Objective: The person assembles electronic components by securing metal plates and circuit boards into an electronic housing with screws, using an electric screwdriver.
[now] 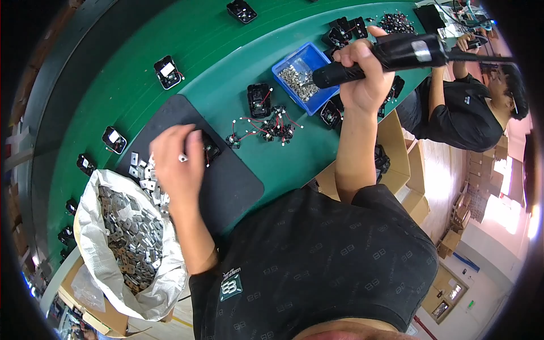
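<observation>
My left hand (177, 156) is over the black mat (238, 184), its fingers curled around a small silver metal plate (182, 158) that shows by the thumb. Close beside those fingers, a black plastic housing (211, 148) with wiring lies on the mat, partly hidden by the hand. Raised at the right, my right hand (368, 79) grips a black electric screwdriver (416, 52) with a cable running off to the right. The tool's front end points left, over a blue bin (310, 109) of small metal screws (297, 85).
An open white sack (88, 226) of metal plates (133, 243) stands at lower left. Wired parts (277, 127) and another housing (259, 100) lie on the green table. Housings line the green strip (122, 68) beyond. At right are a cardboard box (396, 147) and a co-worker (462, 107).
</observation>
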